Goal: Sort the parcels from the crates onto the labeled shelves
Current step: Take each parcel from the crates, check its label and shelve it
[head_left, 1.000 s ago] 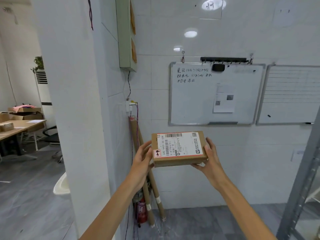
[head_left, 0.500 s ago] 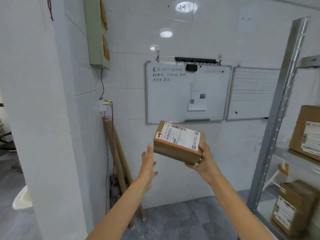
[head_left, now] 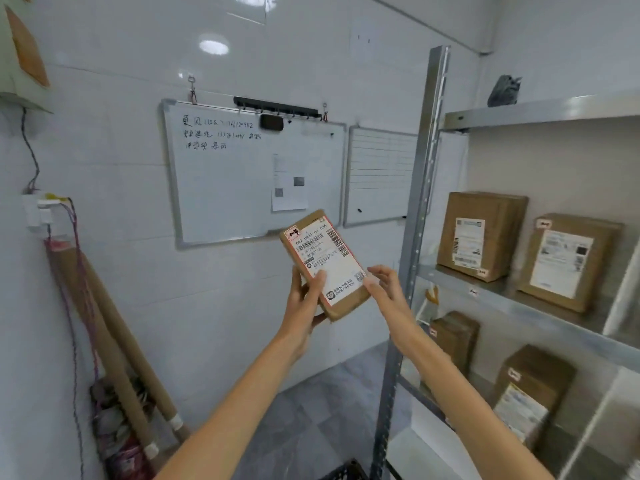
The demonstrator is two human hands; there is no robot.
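A flat brown cardboard parcel (head_left: 313,252) with a white, red-edged shipping label is held up in front of the wall, tilted with its label toward me. My left hand (head_left: 304,303) grips its lower left part, thumb on the label and fingers underneath. My right hand (head_left: 386,289) is at the parcel's lower right edge, its loosely bent fingertips touching that edge. Just to the right stands a metal shelf rack (head_left: 420,202). Two labeled parcels (head_left: 481,233) (head_left: 568,261) stand on its middle shelf, and two more (head_left: 453,337) (head_left: 530,393) on the shelf below.
A whiteboard (head_left: 252,174) and a lined board (head_left: 381,174) hang on the tiled wall ahead. Cardboard tubes (head_left: 114,341) lean in the left corner. A black crate's corner (head_left: 346,472) shows at the bottom edge. A grey bag (head_left: 504,90) lies on the top shelf.
My view has swung right toward the shelf rack. The parcel passed from my right hand's grip to my left hand and turned upright, label facing me. My right hand now only touches its edge.
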